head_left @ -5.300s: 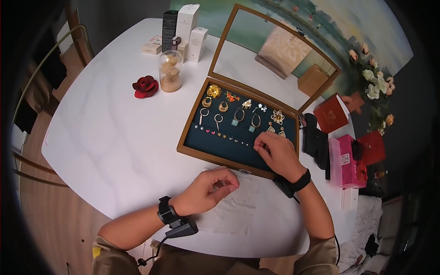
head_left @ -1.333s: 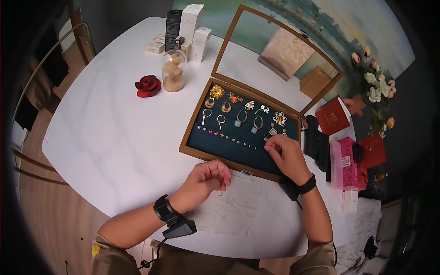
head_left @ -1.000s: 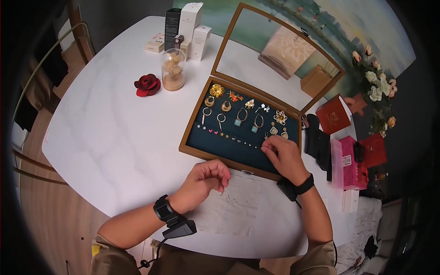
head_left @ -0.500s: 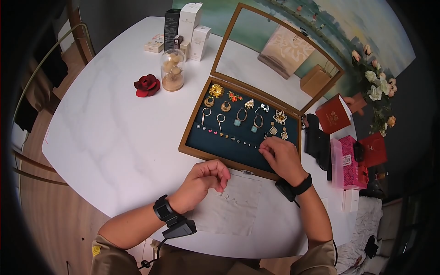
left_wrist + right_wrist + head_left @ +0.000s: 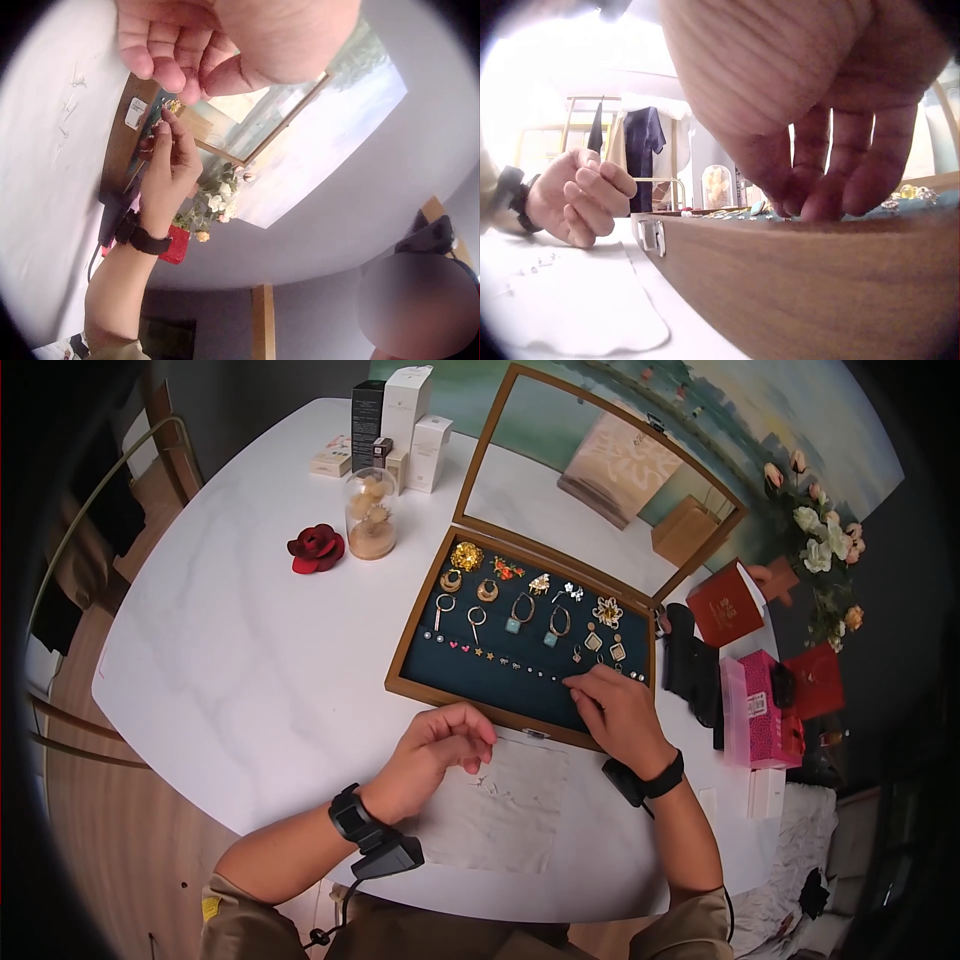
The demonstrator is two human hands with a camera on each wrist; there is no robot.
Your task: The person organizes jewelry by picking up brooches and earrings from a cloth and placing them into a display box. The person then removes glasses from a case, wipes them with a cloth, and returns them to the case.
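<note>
In the head view an open wooden jewellery box (image 5: 392,682) has rows of earrings and brooches on a dark teal pad (image 5: 450,668). My right hand (image 5: 625,718) reaches over its front right part. Thumb and index fingertips meet at the right end of the stud row (image 5: 478,653), pinching what looks like a tiny stud, mostly hidden by them. My left hand (image 5: 425,760) hovers before the box, fingers loosely curled and holding nothing visible, above the left edge of a pale cloth (image 5: 500,825). Small clear pieces (image 5: 538,266) lie on this cloth.
A mirrored lid (image 5: 487,445) stands raised behind the box. At the back left are a red flower (image 5: 316,549), a glass dome (image 5: 371,520) and cartons (image 5: 405,410). Right of the box lie black items (image 5: 690,665), a red box (image 5: 725,605) and a pink case (image 5: 765,710).
My right fingertips have shifted left and lower to the end of the stud row, uncovering small earrings beside the hand. The left hand stays over the cloth. The head view has turned slightly.
</note>
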